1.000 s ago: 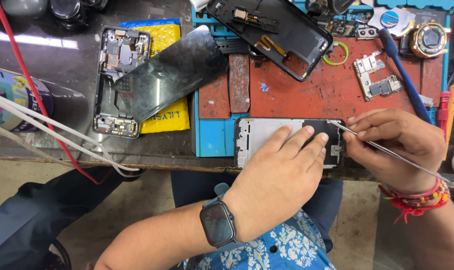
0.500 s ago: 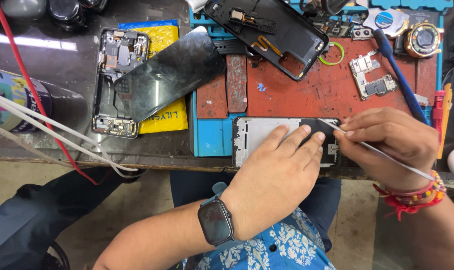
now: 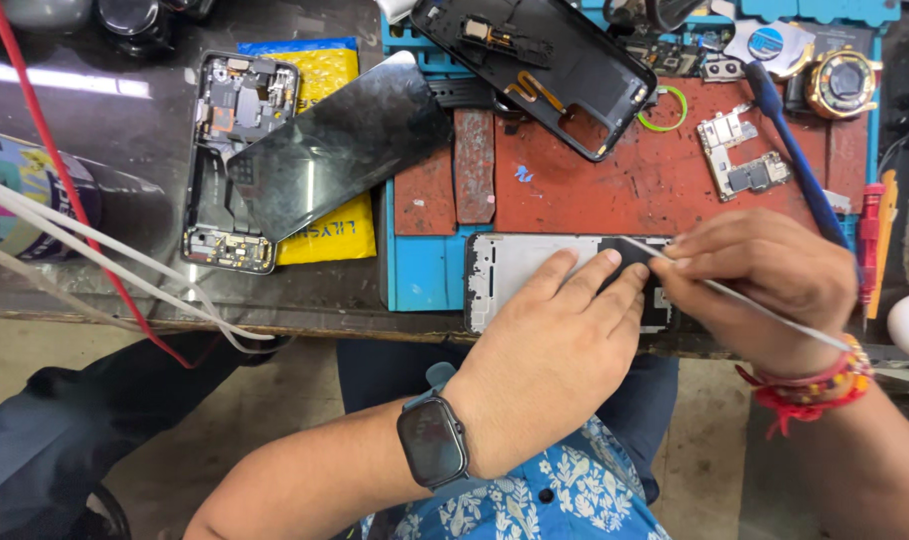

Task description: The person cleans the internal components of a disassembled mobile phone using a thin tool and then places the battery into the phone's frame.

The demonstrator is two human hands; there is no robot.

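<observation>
A silver phone frame (image 3: 504, 268) lies at the near edge of the mat. My left hand (image 3: 554, 350), a black smartwatch on its wrist, lies flat on that frame with its fingers spread, pressing it down. My right hand (image 3: 764, 285) pinches a thin metal pry tool (image 3: 744, 300) whose tip touches the dark part at the frame's right end. Red thread bands circle my right wrist.
A red and blue work mat (image 3: 624, 180) holds a black back cover (image 3: 544, 65), a small circuit board (image 3: 739, 160), a blue-handled tool (image 3: 794, 150) and a green ring (image 3: 664, 110). To the left lie an opened phone (image 3: 224, 160), a dark screen panel (image 3: 344, 140), a yellow pouch (image 3: 334, 235) and cables (image 3: 74, 230).
My right hand and the tool's tip have shifted slightly along the frame's right end. My left hand stays pressed on the frame.
</observation>
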